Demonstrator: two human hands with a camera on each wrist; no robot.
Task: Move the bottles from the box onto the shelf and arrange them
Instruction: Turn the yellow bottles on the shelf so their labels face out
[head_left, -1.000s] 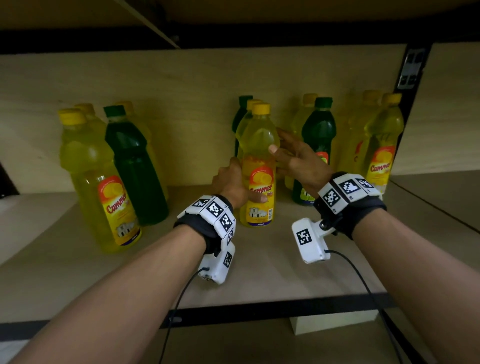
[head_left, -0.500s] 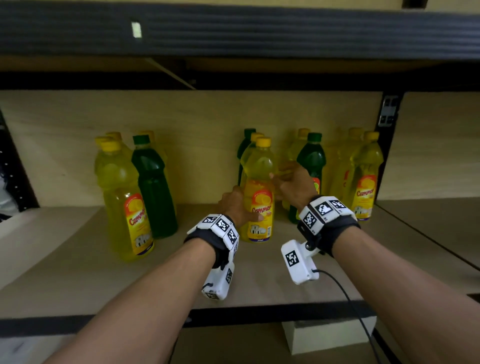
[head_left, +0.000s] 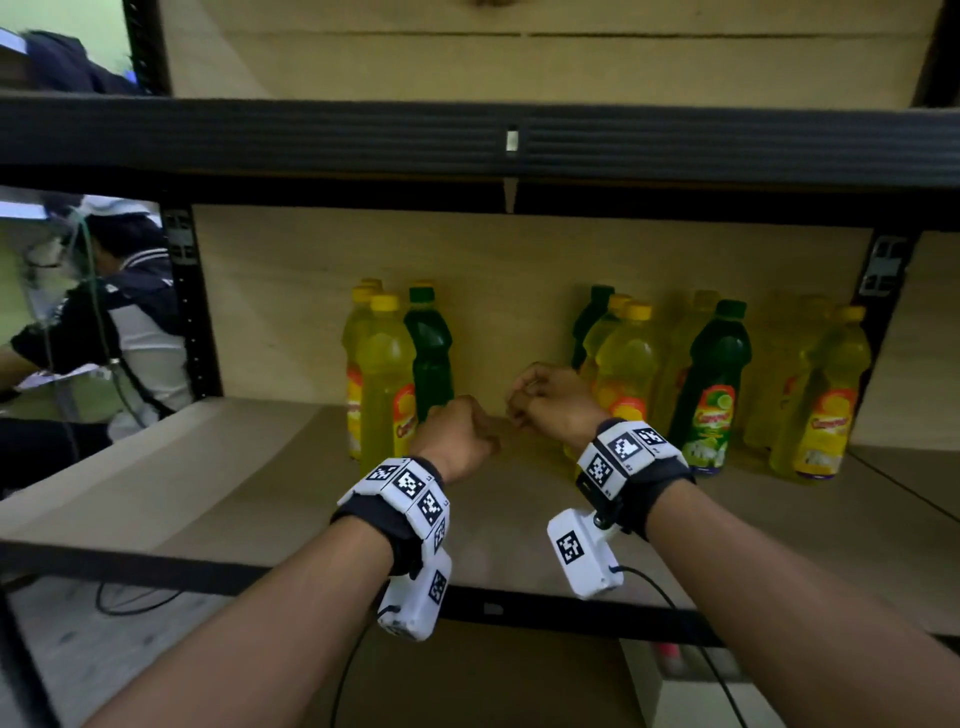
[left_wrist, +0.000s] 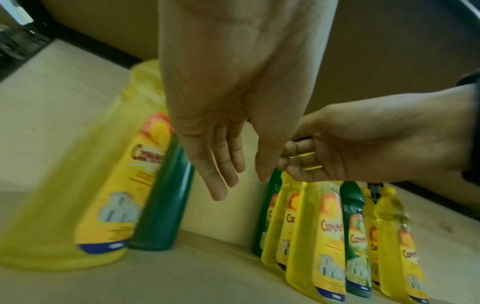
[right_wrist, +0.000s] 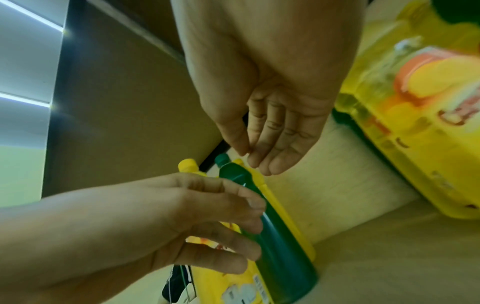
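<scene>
Yellow and green plastic bottles (head_left: 628, 364) stand upright in 2 clusters at the back of the wooden shelf (head_left: 249, 467). Left hand (head_left: 457, 441) and right hand (head_left: 550, 400) hover between them, fingers loosely curled, holding nothing. Best next: fetch another bottle and fill the gap.

Yellow plastic bottles (head_left: 384, 379) with yellow caps and dark green plastic bottles (head_left: 430, 348) with green caps, all upright on the wooden shelf (head_left: 218, 478): one cluster centre-left, a larger group (head_left: 717, 384) at right against the back panel.
</scene>
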